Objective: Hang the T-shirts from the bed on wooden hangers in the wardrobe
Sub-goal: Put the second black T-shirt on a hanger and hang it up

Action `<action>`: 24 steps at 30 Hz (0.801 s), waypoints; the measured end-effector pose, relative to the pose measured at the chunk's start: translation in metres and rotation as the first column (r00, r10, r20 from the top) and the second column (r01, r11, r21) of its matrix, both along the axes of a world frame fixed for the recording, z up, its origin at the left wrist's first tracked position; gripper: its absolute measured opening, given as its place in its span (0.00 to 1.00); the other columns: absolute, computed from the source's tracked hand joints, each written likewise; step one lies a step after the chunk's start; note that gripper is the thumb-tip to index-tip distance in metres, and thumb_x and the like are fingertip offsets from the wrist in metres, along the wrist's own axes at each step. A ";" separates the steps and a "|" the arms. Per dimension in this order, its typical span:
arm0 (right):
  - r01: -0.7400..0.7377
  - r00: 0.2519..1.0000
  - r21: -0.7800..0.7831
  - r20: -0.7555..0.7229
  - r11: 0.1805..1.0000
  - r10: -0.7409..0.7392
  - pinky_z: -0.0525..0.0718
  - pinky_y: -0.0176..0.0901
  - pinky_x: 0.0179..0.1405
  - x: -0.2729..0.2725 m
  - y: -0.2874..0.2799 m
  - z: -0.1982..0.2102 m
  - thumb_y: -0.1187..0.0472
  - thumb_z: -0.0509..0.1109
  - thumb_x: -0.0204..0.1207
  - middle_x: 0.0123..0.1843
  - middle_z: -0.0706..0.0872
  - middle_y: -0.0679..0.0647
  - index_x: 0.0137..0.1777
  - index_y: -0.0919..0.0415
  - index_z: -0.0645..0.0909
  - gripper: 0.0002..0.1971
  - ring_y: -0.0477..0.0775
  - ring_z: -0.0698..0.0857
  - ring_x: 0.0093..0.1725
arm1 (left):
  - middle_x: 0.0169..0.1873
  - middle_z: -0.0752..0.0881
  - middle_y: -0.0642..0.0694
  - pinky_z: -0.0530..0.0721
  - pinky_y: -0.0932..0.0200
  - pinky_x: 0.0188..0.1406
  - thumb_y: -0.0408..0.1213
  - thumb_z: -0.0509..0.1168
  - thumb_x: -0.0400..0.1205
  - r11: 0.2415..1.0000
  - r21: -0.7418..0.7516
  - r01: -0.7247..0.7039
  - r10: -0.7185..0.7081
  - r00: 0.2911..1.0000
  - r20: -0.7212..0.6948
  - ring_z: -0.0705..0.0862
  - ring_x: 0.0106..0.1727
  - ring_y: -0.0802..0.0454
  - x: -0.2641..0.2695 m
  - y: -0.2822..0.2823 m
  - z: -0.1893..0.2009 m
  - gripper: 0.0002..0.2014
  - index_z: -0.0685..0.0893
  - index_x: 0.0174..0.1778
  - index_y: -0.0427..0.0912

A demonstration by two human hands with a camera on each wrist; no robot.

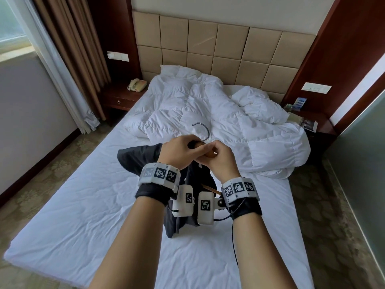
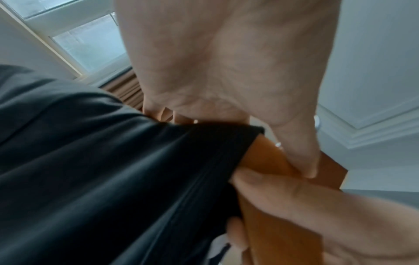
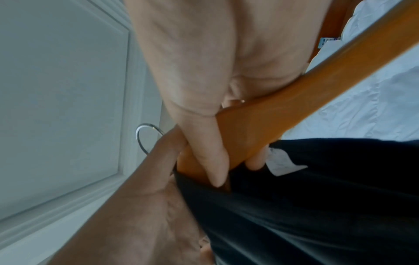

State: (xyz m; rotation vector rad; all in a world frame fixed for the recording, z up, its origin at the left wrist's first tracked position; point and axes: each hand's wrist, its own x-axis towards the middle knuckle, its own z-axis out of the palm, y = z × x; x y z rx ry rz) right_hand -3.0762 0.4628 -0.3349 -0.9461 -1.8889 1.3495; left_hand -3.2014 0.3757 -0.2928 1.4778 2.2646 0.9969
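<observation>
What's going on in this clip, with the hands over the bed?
A person stands at the foot of the bed and works a dark T-shirt onto a wooden hanger. The left hand grips the hanger's middle just under its metal hook. The right hand holds the hanger beside it, at the shirt's neck opening. One hanger arm is already inside the shirt; the other is bare. The shirt hangs from the hanger, one sleeve trailing on the sheet. The wardrobe is not in view.

Black T-shirt (image 1: pixel 135 158) partly threaded onto wooden hanger (image 3: pixel 283 114), held above white bed (image 1: pixel 83 205), metal hook (image 1: pixel 201 130) up
</observation>
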 end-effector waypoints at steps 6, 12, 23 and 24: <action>-0.072 0.997 0.007 -0.020 0.997 0.072 0.89 0.55 0.50 0.010 0.001 0.000 0.59 0.88 0.61 0.38 0.86 0.44 0.36 0.51 0.76 0.19 0.46 0.87 0.38 | 0.23 0.80 0.50 0.71 0.57 0.29 0.77 0.66 0.68 0.990 -0.131 0.053 -0.042 0.995 0.086 0.80 0.28 0.53 -0.004 0.002 0.001 0.32 0.81 0.29 0.46; -0.127 0.990 -0.023 -0.060 0.992 0.125 0.87 0.59 0.51 0.002 0.013 0.007 0.55 0.86 0.54 0.36 0.85 0.49 0.37 0.49 0.78 0.18 0.46 0.83 0.38 | 0.22 0.76 0.52 0.69 0.55 0.31 0.77 0.68 0.63 0.978 -0.174 0.114 -0.099 0.991 0.091 0.76 0.28 0.53 -0.008 0.017 0.017 0.37 0.83 0.32 0.40; -0.460 0.815 -0.207 0.289 0.864 0.503 0.79 0.50 0.65 0.015 0.053 0.065 0.36 0.69 0.78 0.55 0.93 0.55 0.61 0.55 0.85 0.24 0.53 0.92 0.54 | 0.34 0.89 0.47 0.85 0.47 0.42 0.56 0.66 0.68 0.994 -0.002 0.107 -0.107 0.994 -0.009 0.86 0.40 0.50 -0.024 0.020 0.070 0.14 0.92 0.36 0.53; -0.470 0.782 -0.248 0.328 0.847 0.530 0.79 0.53 0.66 0.014 0.057 0.066 0.31 0.67 0.75 0.57 0.92 0.54 0.62 0.55 0.85 0.30 0.55 0.92 0.55 | 0.33 0.88 0.47 0.83 0.47 0.38 0.55 0.67 0.69 0.995 -0.001 0.102 -0.102 0.995 -0.019 0.85 0.37 0.50 -0.025 0.020 0.073 0.14 0.92 0.36 0.51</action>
